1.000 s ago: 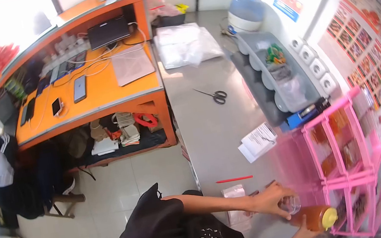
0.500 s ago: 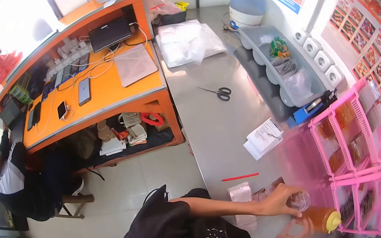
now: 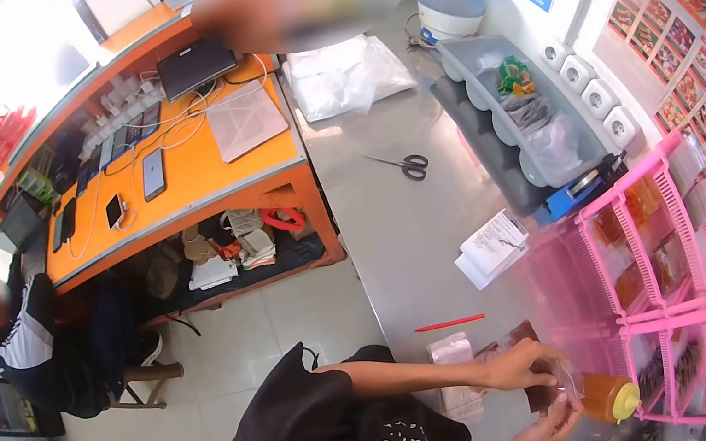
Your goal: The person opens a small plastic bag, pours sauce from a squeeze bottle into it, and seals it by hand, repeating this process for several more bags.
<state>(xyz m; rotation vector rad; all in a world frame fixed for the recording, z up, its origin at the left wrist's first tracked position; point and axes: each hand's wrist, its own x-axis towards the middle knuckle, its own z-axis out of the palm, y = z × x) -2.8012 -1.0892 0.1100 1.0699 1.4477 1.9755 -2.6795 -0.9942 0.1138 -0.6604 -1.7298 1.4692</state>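
My left hand [image 3: 527, 365] is closed on the edge of a small clear plastic bag [image 3: 570, 377]. Just below it, my right hand [image 3: 551, 426] pinches the same bag with its fingertips. Right beside the bag is a bottle of amber sauce [image 3: 605, 396] with a yellow cap [image 3: 624, 402]; neither hand appears to grip it. Under and beside my left forearm lie a stack of clear plastic bags [image 3: 451, 350] and some dark reddish-brown packets [image 3: 521, 334], partly covered by the arm and hand.
A pink rack [image 3: 664, 322] with filled packets stands beyond the bottle. On the steel table [image 3: 394, 242] lie a red pen [image 3: 450, 324], paper slips [image 3: 493, 248] and scissors [image 3: 404, 165]. A grey bin [image 3: 533, 125] lines the wall. A person [image 3: 37, 339] sits at the orange desk [image 3: 206, 180].
My right hand has moved up from beside the bottle to the clear bag. Both hands now meet at the bag. My view has shifted slightly, and a blurred patch has appeared at the top.
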